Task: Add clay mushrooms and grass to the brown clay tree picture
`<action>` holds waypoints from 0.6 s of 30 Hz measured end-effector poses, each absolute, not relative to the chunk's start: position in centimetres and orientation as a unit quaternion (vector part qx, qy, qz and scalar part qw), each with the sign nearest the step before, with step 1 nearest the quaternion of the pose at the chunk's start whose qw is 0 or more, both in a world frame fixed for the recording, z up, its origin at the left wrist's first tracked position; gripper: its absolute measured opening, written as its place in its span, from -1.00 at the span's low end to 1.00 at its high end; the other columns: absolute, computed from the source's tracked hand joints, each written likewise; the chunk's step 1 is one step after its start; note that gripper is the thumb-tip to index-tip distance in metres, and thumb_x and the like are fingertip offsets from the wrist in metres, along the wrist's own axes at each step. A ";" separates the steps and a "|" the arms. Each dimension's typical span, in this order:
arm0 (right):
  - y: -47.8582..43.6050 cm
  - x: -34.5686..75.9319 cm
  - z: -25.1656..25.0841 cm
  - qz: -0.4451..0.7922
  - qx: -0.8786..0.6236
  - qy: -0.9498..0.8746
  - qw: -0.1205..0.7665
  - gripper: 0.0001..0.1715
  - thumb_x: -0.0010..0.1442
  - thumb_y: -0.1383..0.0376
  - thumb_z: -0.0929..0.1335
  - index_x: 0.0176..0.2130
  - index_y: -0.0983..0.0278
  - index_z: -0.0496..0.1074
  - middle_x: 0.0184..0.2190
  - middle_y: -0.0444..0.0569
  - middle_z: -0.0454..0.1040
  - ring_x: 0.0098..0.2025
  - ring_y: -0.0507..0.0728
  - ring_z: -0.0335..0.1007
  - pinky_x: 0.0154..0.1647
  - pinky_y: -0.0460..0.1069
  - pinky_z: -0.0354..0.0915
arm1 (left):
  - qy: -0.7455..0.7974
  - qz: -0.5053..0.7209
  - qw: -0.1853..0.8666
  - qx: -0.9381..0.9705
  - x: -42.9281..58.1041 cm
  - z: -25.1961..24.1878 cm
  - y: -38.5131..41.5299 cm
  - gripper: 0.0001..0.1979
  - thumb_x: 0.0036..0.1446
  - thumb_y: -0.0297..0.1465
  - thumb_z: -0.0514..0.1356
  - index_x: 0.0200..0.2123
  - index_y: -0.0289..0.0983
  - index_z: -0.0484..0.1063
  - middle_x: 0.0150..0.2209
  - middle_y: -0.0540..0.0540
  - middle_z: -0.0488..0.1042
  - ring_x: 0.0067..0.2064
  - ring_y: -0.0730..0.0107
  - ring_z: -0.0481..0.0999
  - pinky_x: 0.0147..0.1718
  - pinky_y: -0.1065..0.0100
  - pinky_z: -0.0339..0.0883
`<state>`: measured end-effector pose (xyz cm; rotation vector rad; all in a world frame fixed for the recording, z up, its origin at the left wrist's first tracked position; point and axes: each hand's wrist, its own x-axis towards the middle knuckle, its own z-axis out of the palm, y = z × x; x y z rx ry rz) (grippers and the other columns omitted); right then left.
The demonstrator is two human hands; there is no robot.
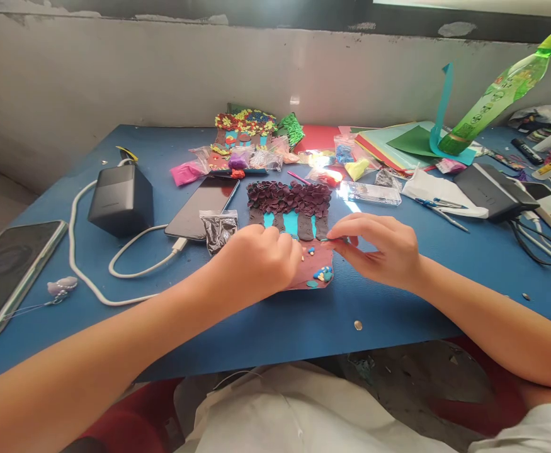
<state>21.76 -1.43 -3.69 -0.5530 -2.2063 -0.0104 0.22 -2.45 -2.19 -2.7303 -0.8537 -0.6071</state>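
A clay relief picture [290, 200] lies on the blue table in front of me. Dark purple petal-like clay covers its upper band, with dark trunks over bright turquoise below. Its lower part is a flat brownish-pink area with small blue, white and yellow clay bits [323, 274]. My left hand [269, 259] is closed over the picture's lower left side, its fingertips hidden from me. At the right edge, my right hand [378, 246] pinches thumb and forefinger together near the base of the trunks. What sits in that pinch is too small to make out.
Left of the picture are a bag of black clay [219, 231], a phone [199, 211], a black charger [121, 200] and a white cable [73, 236]. Behind lie colourful clay bags [187, 173] and another clay picture [245, 129]. A green bottle [497, 100] leans at the right.
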 end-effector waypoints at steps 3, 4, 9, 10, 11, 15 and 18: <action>-1.4 21.7 -3.7 -0.042 -0.222 -0.879 0.421 -0.94 0.23 0.39 0.39 -0.28 0.25 0.39 -0.46 -0.12 0.51 -0.50 -0.06 0.36 -0.48 -0.18 0.29 | -0.219 -0.193 0.203 -0.935 -0.1 -2.4 -3.0 -0.63 0.26 -0.44 0.04 -0.63 -0.26 0.26 -0.70 0.03 0.29 -0.63 0.45 0.29 -0.63 0.34 -0.05; -1.3 21.7 -3.7 -0.049 -0.222 -0.879 0.420 -0.94 0.23 0.35 0.40 -0.29 0.25 0.40 -0.48 -0.13 0.51 -0.52 -0.06 0.35 -0.49 -0.17 0.29 | -0.209 -0.192 0.209 -0.936 -0.2 -2.5 -3.2 -0.64 0.26 -0.44 0.04 -0.62 -0.26 0.27 -0.68 0.02 0.31 -0.62 0.44 0.32 -0.62 0.34 -0.01; -1.2 21.7 -3.8 -0.053 -0.219 -0.880 0.418 -0.84 0.22 0.34 0.40 -0.37 0.25 0.33 -0.55 -0.14 0.43 -0.54 -0.04 0.30 -0.53 -0.15 0.26 | -0.193 -0.174 0.223 -0.940 0.0 -3.4 -3.3 -0.72 0.15 -0.53 0.10 -0.60 -0.27 0.30 -0.67 0.01 0.36 -0.60 0.38 0.38 -0.62 0.34 0.04; -1.2 21.7 -3.8 -0.050 -0.219 -0.880 0.419 -0.83 0.21 0.35 0.40 -0.38 0.25 0.32 -0.55 -0.14 0.42 -0.54 -0.04 0.30 -0.53 -0.15 0.26 | -0.199 -0.180 0.214 -0.939 0.0 -3.5 -3.2 -0.71 0.16 -0.52 0.10 -0.61 -0.26 0.29 -0.67 0.01 0.36 -0.60 0.37 0.39 -0.62 0.34 0.04; -1.2 21.6 -3.8 -0.048 -0.219 -0.879 0.421 -0.82 0.21 0.35 0.40 -0.38 0.25 0.30 -0.55 -0.13 0.41 -0.53 -0.03 0.29 -0.53 -0.15 0.25 | -0.210 -0.192 0.202 -0.937 0.1 -3.5 -3.2 -0.70 0.18 -0.50 0.09 -0.62 -0.26 0.29 -0.68 0.01 0.36 -0.61 0.37 0.39 -0.62 0.34 0.03; -1.3 21.6 -3.8 -0.049 -0.207 -0.879 0.427 -0.81 0.22 0.35 0.40 -0.36 0.24 0.28 -0.52 -0.12 0.41 -0.50 -0.03 0.31 -0.50 -0.15 0.26 | -0.277 -0.245 0.117 -0.922 0.4 -3.3 -3.3 -0.63 0.29 -0.43 -0.01 -0.58 -0.27 0.33 -0.64 0.02 0.41 -0.63 0.44 0.38 -0.64 0.36 -0.02; -1.3 21.6 -3.8 -0.046 -0.201 -0.879 0.430 -0.79 0.22 0.33 0.40 -0.37 0.24 0.26 -0.52 -0.12 0.40 -0.48 -0.03 0.32 -0.49 -0.16 0.27 | -0.295 -0.252 0.127 -0.913 0.5 -3.3 -3.3 -0.59 0.32 -0.40 -0.06 -0.58 -0.28 0.32 -0.68 0.03 0.37 -0.65 0.48 0.34 -0.64 0.38 -0.06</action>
